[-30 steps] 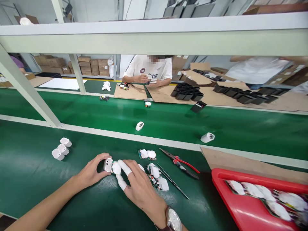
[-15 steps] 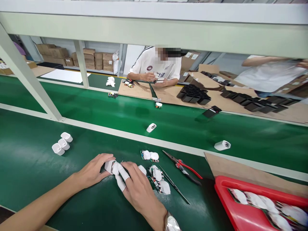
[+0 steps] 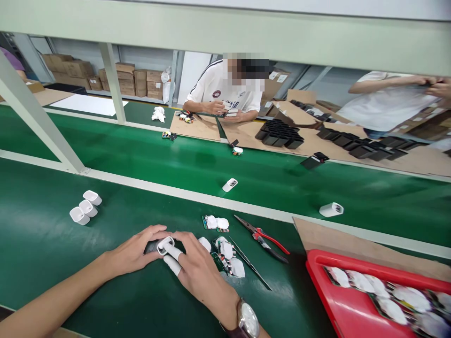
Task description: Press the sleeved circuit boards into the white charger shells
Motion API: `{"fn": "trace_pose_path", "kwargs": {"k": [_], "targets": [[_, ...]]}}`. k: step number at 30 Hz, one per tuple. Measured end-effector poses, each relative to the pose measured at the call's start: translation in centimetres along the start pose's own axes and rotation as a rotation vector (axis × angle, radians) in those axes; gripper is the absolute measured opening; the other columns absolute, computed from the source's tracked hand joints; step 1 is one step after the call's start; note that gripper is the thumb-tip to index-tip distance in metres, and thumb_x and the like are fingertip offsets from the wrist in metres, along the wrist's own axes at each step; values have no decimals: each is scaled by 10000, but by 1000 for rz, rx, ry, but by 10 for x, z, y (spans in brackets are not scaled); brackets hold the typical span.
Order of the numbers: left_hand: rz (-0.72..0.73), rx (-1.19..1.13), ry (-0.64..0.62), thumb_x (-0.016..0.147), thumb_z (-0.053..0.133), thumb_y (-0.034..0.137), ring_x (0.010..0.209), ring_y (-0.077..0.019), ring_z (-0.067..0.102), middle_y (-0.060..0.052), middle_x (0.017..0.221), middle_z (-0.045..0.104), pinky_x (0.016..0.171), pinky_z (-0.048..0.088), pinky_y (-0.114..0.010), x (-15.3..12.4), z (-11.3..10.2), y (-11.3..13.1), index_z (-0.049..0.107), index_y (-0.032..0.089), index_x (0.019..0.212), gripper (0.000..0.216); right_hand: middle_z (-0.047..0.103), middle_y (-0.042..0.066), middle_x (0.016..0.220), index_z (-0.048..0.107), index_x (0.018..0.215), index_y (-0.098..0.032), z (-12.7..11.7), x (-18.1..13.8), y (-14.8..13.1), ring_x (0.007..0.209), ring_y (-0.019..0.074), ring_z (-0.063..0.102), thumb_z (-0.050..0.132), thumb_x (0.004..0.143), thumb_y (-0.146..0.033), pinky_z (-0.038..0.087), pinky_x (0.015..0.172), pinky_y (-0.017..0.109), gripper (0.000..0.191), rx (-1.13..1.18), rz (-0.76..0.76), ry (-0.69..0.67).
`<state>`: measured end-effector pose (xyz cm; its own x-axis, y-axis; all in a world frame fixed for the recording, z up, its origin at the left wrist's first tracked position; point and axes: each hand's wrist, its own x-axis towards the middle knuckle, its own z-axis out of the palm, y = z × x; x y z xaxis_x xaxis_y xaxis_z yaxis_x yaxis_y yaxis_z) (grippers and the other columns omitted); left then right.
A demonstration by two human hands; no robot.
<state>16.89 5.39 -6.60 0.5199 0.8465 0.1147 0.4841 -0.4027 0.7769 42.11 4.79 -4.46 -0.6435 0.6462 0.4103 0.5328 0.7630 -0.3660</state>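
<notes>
My left hand [image 3: 139,251] is closed round a white plastic charger housing [image 3: 161,249], its open end turned to the right. White finger cots cover two fingers of my right hand [image 3: 204,272]. One covered fingertip presses at the housing's opening, where dark parts show inside, and the other lies against the lower side. The right thumb is hidden. Just right of that hand lie circuit boards with white padding [image 3: 227,253], and another padded pair of boards [image 3: 215,223] sits behind. Black tweezers [image 3: 252,265] and red-and-black long-nose pliers [image 3: 262,238] rest beside them.
Three white housings [image 3: 84,206] stand at left. A red tray [image 3: 327,293] with padded boards is at right. Two white housings, one nearer the middle [image 3: 230,185], lie on the green conveyor belt [image 3: 169,164]. Across it a co-worker [image 3: 225,91] handles white parts near black cases [image 3: 280,134].
The white-wrapped board that stuck out of the housing is now inside it, and the opening faces me more. Items on the conveyor belt have shifted slightly right relative to the bench.
</notes>
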Motion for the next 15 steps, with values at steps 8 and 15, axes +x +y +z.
{"fn": "trace_pose_path", "kwargs": {"k": [8, 15], "targets": [[194, 7, 97, 1036, 608, 182, 1185, -219, 727, -80, 1290, 725, 1017, 616, -367, -1, 3, -4, 585, 267, 1304, 282, 630, 131, 1212, 608, 1194, -201, 9, 3, 1, 1069, 264, 666, 548, 993, -76, 645, 871, 428, 244, 52, 21, 28], [400, 209, 174, 1049, 601, 126, 1126, -215, 738, -107, 1298, 692, 957, 627, -334, -2, -2, -2, 649, 272, 1303, 296, 669, 97, 1167, 549, 1288, -225, 9, 4, 1, 1043, 255, 702, 558, 1049, -179, 642, 870, 421, 243, 157, 133, -14]]}}
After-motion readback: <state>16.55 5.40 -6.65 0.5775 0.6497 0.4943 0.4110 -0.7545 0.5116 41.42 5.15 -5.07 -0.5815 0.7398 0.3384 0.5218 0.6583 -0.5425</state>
